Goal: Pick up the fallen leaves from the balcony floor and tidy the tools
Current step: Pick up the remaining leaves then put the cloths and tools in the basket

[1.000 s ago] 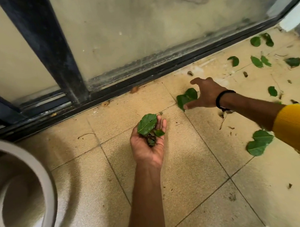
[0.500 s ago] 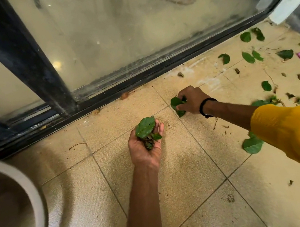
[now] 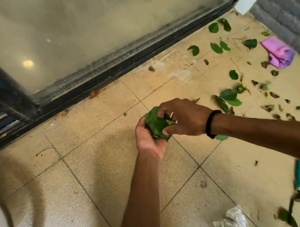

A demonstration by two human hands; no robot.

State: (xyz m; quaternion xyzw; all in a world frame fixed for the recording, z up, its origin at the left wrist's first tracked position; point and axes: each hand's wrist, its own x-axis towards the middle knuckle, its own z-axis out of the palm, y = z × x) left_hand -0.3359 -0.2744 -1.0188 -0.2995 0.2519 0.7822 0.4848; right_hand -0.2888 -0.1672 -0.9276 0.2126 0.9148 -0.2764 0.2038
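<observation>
The bunch of leaves (image 3: 157, 125) sat in the left hand (image 3: 149, 139), with the right hand (image 3: 183, 117) on it from the right. Loose leaves (image 3: 228, 98) lay on the floor tiles (image 3: 97, 160) further right, before the sliding door track (image 3: 100, 78). A cloth (image 3: 279, 52) lay far right beside the wall (image 3: 289, 7).

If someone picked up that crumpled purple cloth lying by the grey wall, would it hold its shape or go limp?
Probably limp: the crumpled purple cloth lies in soft folds on the beige tiled floor, so it would likely droop from whichever corner is pinched. It looks thin, so likely light. It should not roll or slip; pushed, it would probably bunch up.
</observation>
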